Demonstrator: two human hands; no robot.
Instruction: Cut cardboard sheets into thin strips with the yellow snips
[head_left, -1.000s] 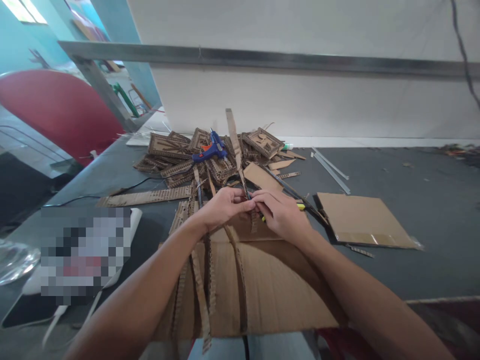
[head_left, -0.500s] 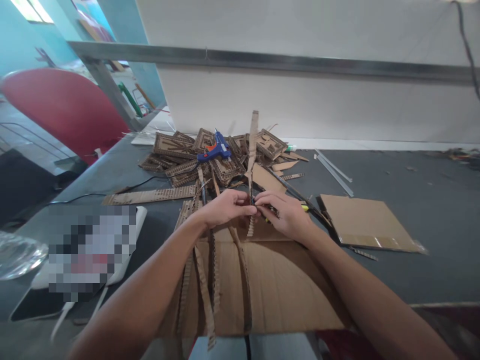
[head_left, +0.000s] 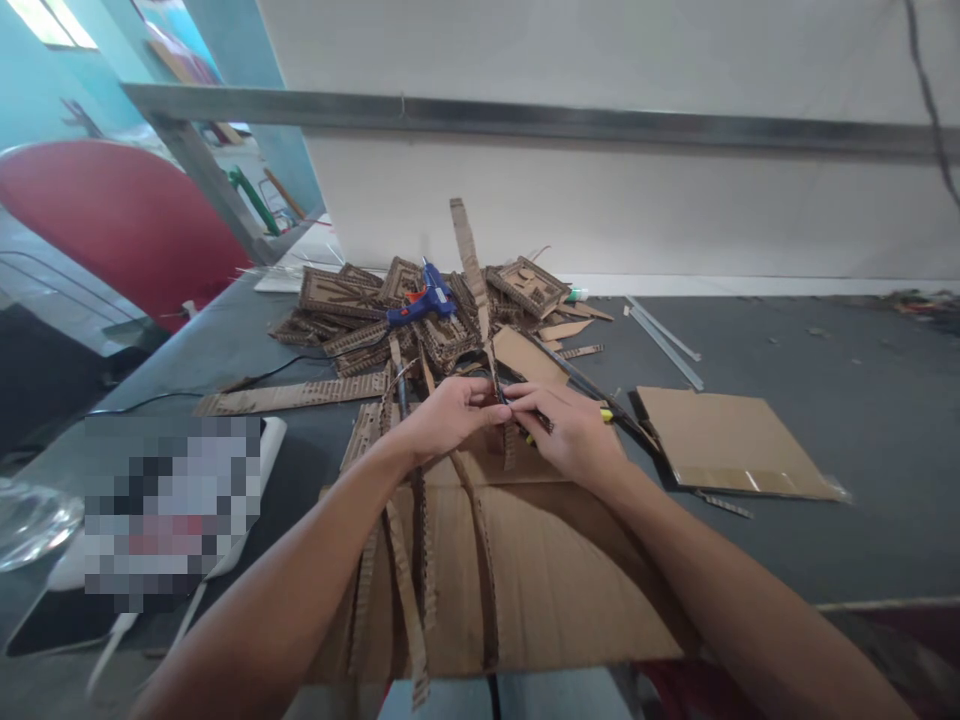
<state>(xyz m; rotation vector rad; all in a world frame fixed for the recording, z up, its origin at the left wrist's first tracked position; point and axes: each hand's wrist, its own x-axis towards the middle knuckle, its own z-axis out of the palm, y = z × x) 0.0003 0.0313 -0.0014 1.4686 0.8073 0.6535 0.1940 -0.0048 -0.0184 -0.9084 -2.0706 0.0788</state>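
Observation:
A narrow corrugated cardboard strip rises from between my fingers, its top leaning left. My left hand is closed, pinching the strip's lower part between thumb and fingers. Opposite it, my right hand is closed with its fingertips on the same spot; the exact contact is partly hidden. A yellow-and-black tool shows at the edges of my right hand, mostly covered, so its kind is unclear. Below both hands lies a large cardboard sheet with several loose strips across its left side.
A blue glue gun rests on a pile of cardboard pieces at the back. To the right are a flat cardboard piece and clear glue sticks. A white device with cables sits left, near a red chair.
The strip's upper end has swung left, from nearly upright to a leftward lean. Both hands stay together at almost the same place, and the view has shifted slightly.

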